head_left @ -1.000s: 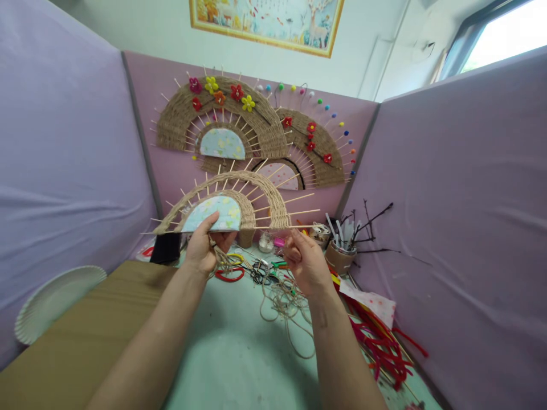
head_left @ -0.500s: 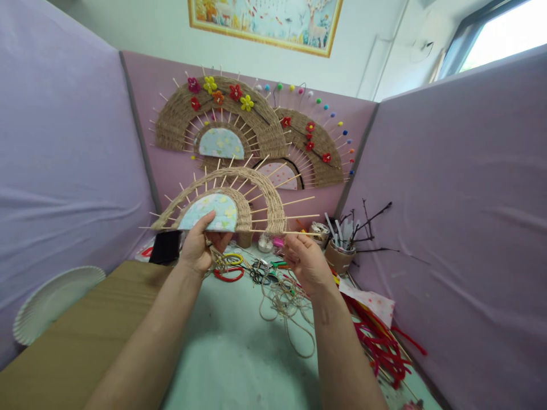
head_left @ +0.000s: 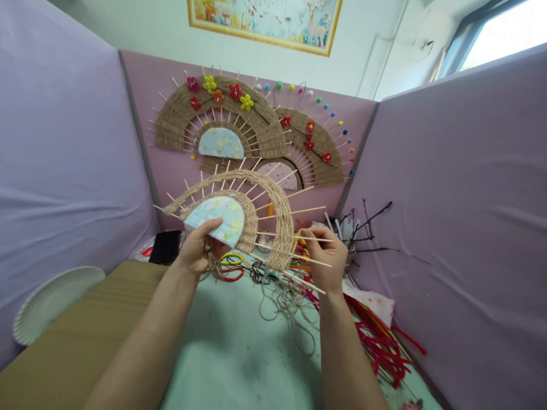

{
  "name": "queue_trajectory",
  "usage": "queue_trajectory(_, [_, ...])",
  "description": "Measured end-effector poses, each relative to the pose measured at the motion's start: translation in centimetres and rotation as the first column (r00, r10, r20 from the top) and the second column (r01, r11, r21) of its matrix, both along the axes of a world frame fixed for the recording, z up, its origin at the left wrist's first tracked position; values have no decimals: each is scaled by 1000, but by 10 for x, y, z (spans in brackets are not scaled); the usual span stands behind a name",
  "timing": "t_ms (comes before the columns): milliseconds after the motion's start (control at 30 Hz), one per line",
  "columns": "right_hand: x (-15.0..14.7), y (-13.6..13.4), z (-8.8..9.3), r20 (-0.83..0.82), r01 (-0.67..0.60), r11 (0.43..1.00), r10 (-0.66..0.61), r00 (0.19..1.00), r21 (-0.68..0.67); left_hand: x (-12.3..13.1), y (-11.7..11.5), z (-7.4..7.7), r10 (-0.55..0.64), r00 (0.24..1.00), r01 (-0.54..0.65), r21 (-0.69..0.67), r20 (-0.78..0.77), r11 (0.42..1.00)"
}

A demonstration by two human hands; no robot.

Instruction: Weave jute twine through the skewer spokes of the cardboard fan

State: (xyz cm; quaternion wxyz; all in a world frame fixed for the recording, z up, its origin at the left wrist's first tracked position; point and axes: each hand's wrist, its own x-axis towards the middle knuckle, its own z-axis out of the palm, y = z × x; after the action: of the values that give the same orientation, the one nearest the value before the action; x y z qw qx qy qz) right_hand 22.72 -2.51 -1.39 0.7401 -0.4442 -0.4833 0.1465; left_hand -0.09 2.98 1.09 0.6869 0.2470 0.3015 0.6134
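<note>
My left hand (head_left: 200, 246) grips a half-round woven fan (head_left: 280, 213) at its base. The thumb lies on the pale blue flowered cloth half-circle (head_left: 226, 219), and the other fingers are behind it. Thin wooden sticks spread outward through two bands of twine weaving. At the fan's right end, my right hand (head_left: 328, 257) pinches a strand of twine (head_left: 296, 241) running from the outer band, close to the stick tips. The fan is tilted, its right end lower. Loose twine (head_left: 284, 304) lies tangled on the table below.
Red-handled scissors (head_left: 231, 277) lie beneath the fan. Red pipe cleaners (head_left: 384, 347) are heaped at right, near a pot of twigs (head_left: 350, 254). Cardboard (head_left: 85, 336) and a white fluted plate (head_left: 53, 304) stand left. Finished fans (head_left: 171, 122) decorate the back partition (head_left: 141, 171).
The fan has tilted, its right end dropping. My right hand has moved right and slightly up from the bottom stick, now drawing a twine strand beside the sticks.
</note>
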Motion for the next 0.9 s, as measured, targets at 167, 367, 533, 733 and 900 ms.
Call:
queue_trajectory(167, [6, -5, 3, 65, 92, 993, -96, 993, 68, -2, -2, 3, 36, 998, -39, -57, -59, 998])
queue_trajectory(367, [19, -11, 5, 228, 187, 962, -231, 946, 199, -3, -2, 4, 48, 991, -56, -57, -126, 997])
queue_trajectory(533, [29, -17, 7, 471, 224, 929, -346, 812, 295, -10, 3, 0, 29, 981, -27, 12, -193, 1000])
queue_trajectory(733, [42, -21, 12, 626, 148, 966, -251, 738, 212, -19, 8, -5, -18, 964, 29, 38, -264, 999])
queue_trajectory(900, [45, -29, 17, 560, 34, 999, -42, 827, 24, -21, 7, -5, -38, 938, 42, 3, -344, 999])
